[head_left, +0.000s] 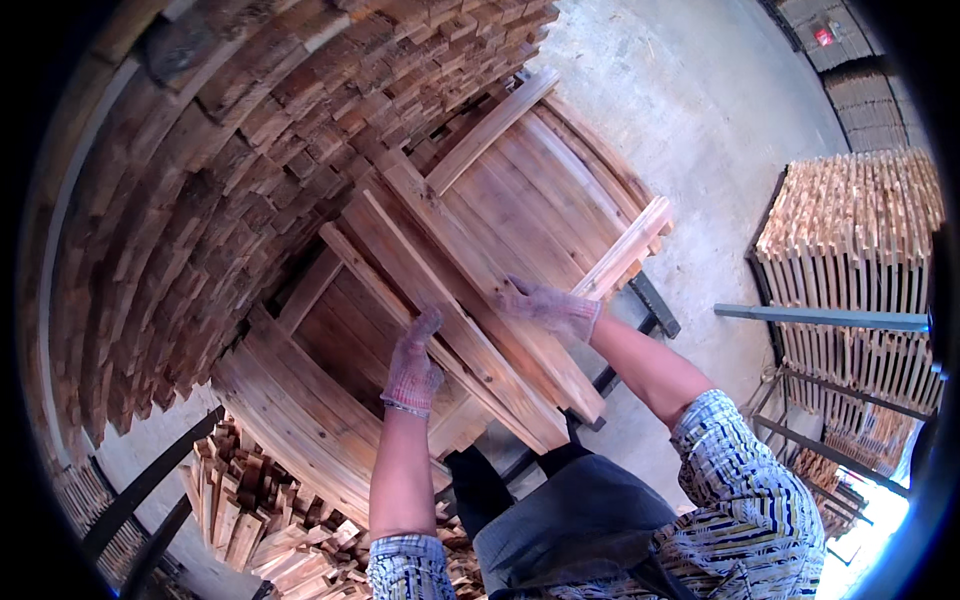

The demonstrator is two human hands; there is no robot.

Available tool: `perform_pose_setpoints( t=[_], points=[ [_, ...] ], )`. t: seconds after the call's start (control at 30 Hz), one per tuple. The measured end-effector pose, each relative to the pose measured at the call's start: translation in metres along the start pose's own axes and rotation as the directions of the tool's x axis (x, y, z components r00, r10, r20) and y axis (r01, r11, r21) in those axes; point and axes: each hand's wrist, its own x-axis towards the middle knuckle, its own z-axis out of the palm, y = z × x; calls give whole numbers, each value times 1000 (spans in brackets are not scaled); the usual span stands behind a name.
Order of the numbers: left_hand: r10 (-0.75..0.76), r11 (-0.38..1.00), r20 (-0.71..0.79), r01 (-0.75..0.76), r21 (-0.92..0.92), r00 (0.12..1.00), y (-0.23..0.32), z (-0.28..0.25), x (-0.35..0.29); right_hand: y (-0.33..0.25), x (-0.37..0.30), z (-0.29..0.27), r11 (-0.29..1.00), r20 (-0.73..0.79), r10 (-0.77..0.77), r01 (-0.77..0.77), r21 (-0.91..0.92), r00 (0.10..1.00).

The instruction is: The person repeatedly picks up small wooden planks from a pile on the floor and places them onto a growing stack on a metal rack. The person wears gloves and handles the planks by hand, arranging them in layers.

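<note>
Planks (464,328) lie close beside stacked timber (270,150).

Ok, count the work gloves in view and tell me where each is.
2: one glove on the left hand, another glove on the right hand. Others may be hidden behind the stacked wood.

Stacked timber (250,150) at upper left runs past the dark rim, and the left sleeve (410,568) is cut by the lower edge. Planks (470,345) mid-frame hide part of the panel (340,320) beneath. The left hand's (412,367) grip is unclear. A red patch (823,37), upper right, is too small to identify.
</note>
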Motion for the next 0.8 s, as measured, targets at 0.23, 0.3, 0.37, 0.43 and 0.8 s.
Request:
perform_pose_setpoints(
  t=[0.23,0.3,0.37,0.43,0.8],
  points=[
    [-63,998,-208,65,4,976,-3,-37,20,-70,15,44,845,-156,166,-222,-486,974],
    [27,999,-189,-20,40,982,-8,-61,21,-57,25,48,837,-179,117,-194,-512,977],
    [94,995,-166,-99,-23,982,-16,-88,19,-58,19,53,824,-195,93,-185,-536,976],
    [59,988,-203,-87,-132,977,-13,-91,15,-65,-2,37,817,-250,113,-233,-528,962],
    [97,995,-377,-84,49,921,-1,-116,30,-33,8,-3,750,-374,-302,-24,-661,877]
  ],
)
